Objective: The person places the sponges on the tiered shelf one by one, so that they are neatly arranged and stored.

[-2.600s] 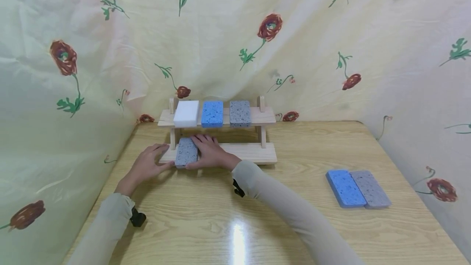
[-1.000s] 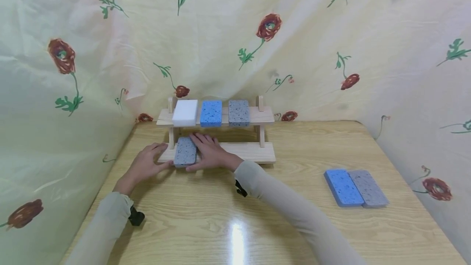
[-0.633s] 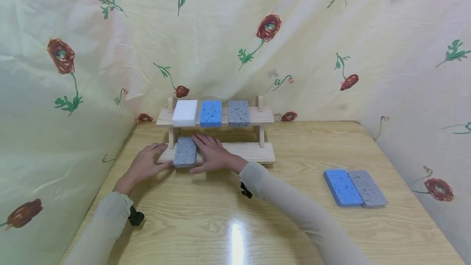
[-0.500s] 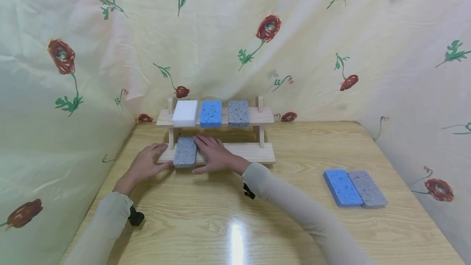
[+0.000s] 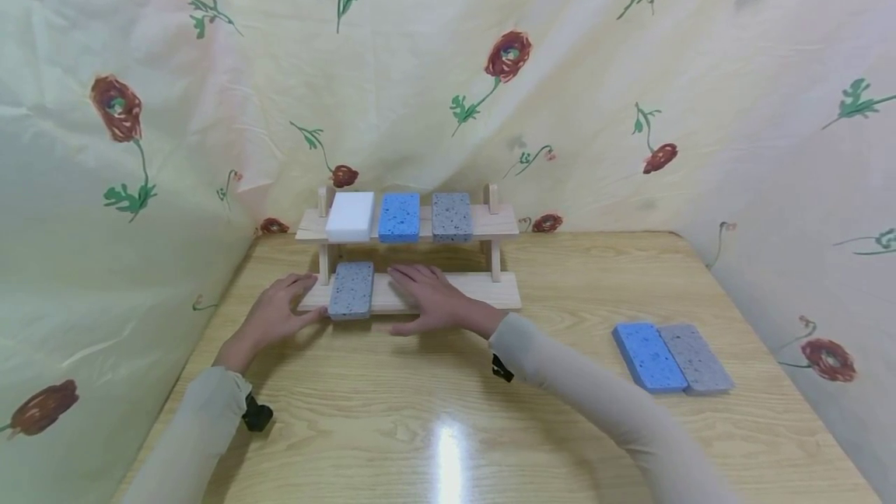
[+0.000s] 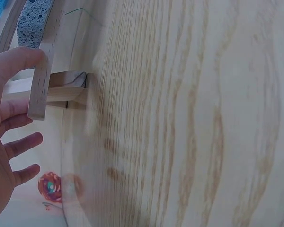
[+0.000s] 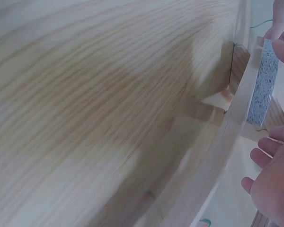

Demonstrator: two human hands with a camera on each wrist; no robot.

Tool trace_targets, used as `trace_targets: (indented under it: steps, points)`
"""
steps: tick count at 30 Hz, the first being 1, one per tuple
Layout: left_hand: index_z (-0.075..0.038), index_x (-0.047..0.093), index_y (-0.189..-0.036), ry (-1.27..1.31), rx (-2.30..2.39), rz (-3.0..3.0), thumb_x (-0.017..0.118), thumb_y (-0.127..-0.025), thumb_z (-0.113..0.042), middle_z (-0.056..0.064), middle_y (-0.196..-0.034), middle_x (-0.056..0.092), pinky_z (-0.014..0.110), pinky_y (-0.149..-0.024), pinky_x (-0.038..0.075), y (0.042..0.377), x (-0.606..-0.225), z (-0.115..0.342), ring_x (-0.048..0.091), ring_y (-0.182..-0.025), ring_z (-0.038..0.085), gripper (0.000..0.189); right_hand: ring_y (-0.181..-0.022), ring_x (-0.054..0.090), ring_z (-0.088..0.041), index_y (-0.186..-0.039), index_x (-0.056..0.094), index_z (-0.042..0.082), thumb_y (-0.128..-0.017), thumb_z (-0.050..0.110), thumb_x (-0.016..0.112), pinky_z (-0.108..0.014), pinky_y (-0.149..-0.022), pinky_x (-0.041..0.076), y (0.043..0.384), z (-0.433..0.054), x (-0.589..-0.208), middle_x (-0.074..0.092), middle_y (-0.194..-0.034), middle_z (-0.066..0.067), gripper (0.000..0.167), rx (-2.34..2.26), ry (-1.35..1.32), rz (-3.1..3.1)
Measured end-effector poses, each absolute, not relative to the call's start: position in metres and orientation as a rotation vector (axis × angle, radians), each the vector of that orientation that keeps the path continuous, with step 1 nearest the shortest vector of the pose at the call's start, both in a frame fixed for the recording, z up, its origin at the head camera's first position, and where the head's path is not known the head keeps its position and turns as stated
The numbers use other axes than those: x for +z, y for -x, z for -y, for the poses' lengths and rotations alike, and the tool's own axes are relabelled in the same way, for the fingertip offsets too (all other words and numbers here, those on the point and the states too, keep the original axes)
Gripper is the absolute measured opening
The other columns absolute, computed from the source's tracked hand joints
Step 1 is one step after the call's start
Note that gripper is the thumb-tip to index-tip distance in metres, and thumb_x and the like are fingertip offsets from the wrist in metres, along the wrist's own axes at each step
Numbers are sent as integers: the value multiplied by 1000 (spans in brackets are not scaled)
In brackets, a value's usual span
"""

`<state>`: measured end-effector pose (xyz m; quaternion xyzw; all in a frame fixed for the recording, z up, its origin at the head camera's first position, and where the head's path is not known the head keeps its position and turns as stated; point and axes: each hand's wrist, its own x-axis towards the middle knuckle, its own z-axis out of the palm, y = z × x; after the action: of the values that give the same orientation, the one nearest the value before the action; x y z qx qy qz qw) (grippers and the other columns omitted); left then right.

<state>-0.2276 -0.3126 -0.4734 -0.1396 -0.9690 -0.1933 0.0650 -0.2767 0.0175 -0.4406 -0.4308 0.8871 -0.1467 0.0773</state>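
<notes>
On the lower board of a two-tier wooden rack (image 5: pixel 448 286) lies a speckled grey sponge (image 5: pixel 352 291), near the left end. My left hand (image 5: pixel 273 314) holds that end of the board, thumb at its front edge beside the sponge. In the left wrist view the thumb (image 6: pixel 26 59) lies on the board's edge, and the index finger is partly hidden behind it. My right hand (image 5: pixel 435 302) is apart from the sponge, over the lower board to its right, fingers extended and holding nothing. The right wrist view shows a gap between the right fingertips and the grey sponge (image 7: pixel 264 87).
The upper board carries a white sponge (image 5: pixel 351 215), a blue sponge (image 5: pixel 400 216) and another grey sponge (image 5: pixel 452 216). On the table (image 5: pixel 364 426) at right, a second blue sponge (image 5: pixel 649 358) lies against a grey one (image 5: pixel 696 359). Flower-printed cloth (image 5: pixel 595 99) surrounds the table.
My right hand has let go of the grey sponge and moved right, away from it. The sponge stays on the lower board, and my left hand keeps its place.
</notes>
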Motion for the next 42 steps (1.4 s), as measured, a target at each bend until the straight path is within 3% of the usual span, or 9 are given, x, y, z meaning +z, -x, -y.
trace_targets:
  steps: [11,33,42]
  points:
    - [1,52,-146,416,-592,2924,70,-94,-46,24,-149,52,65,-111,41,227,-473,312,48,-135,47,73,-155,26,-30,-163,24,11,-88,64,68,-56,-126,21,275,-60,-441,28,-168,-7,102,-404,1296,-2688]
    - [2,52,-146,406,-611,2920,73,-92,-43,24,-148,52,63,-112,40,226,-471,312,48,-135,47,73,-146,40,-37,-156,40,5,-82,55,79,-62,-117,32,266,-147,-431,43,-160,-14,97,-413,1327,-2759]
    - [2,52,-146,400,-608,2930,73,-92,-43,24,-149,52,64,-113,39,226,-472,312,48,-136,47,74,-146,40,-40,-156,40,4,-78,52,83,-65,-116,29,260,-183,-426,43,-159,-16,101,-449,1277,-2746]
